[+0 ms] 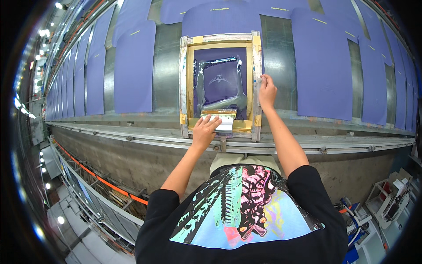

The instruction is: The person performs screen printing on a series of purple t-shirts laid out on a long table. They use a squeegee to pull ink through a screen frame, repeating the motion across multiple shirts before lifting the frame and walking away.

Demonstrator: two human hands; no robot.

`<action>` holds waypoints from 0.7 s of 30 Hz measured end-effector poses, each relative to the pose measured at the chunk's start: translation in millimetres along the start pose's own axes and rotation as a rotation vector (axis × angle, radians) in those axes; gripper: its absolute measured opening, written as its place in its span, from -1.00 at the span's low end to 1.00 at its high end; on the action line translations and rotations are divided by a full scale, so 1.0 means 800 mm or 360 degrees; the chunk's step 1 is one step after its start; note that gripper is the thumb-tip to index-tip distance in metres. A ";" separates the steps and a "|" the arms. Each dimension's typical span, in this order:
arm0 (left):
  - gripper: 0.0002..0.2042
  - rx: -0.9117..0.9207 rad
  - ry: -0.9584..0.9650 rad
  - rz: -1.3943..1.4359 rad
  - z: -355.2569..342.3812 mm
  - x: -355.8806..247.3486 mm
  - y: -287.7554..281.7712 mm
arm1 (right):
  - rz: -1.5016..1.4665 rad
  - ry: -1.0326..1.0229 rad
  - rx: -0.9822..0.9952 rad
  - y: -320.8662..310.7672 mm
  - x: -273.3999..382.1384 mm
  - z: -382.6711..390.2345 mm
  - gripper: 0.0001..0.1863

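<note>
A screen printing frame (183, 79) with metal rails and yellowish tape inside lies on a purple fabric piece in front of me. Dark ink is smeared in a rough rectangle around a small pale motif on its mesh (220, 80). My left hand (205, 131) grips a squeegee (225, 122) with a silvery holder, at the near end of the mesh. Along the frame's right rail, my right hand (268, 91) is closed at the edge, its fingertips touching the rail.
Purple fabric pieces (323, 70) lie in rows on the long shiny table (279, 61) to both sides. A metal rail (176, 140) runs along the table's near edge, close to my body. Equipment with hoses (356, 220) stands at the lower right.
</note>
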State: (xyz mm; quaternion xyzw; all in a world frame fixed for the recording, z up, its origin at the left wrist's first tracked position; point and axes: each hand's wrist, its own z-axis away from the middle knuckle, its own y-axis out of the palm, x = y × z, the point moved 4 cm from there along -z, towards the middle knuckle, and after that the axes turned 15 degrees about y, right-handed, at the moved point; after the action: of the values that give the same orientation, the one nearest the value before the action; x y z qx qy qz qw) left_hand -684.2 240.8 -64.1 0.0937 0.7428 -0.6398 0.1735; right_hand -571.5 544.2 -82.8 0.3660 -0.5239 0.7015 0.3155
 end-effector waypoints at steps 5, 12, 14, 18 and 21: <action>-0.51 -0.0214 0.0007 -0.0122 -0.102 0.059 -0.002 | 0.0043 -0.0009 -0.0054 -0.015 -0.015 0.006 -0.77; -0.60 -0.0180 -0.0151 -0.0074 -0.252 0.124 -0.068 | 0.0030 -0.0036 -0.0055 -0.017 -0.010 0.014 -0.77; -0.64 -0.0352 -0.0054 -0.0053 -0.235 0.100 -0.048 | -0.0004 -0.0082 -0.0094 -0.022 -0.013 0.012 -0.77; -0.61 -0.0376 0.0109 -0.0032 -0.167 0.055 -0.008 | -0.0042 -0.0142 -0.0161 -0.029 -0.014 -0.001 -0.77; -0.56 -0.0249 0.0146 -0.0070 -0.109 0.032 0.019 | -0.0008 -0.0096 -0.0147 -0.027 -0.035 0.002 -0.77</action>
State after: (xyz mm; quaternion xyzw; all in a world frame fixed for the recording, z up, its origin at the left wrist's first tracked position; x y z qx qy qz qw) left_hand -714.6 326.6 -77.2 0.0928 0.7996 -0.5785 0.1319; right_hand -538.5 546.3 -94.9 0.3733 -0.5640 0.6645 0.3177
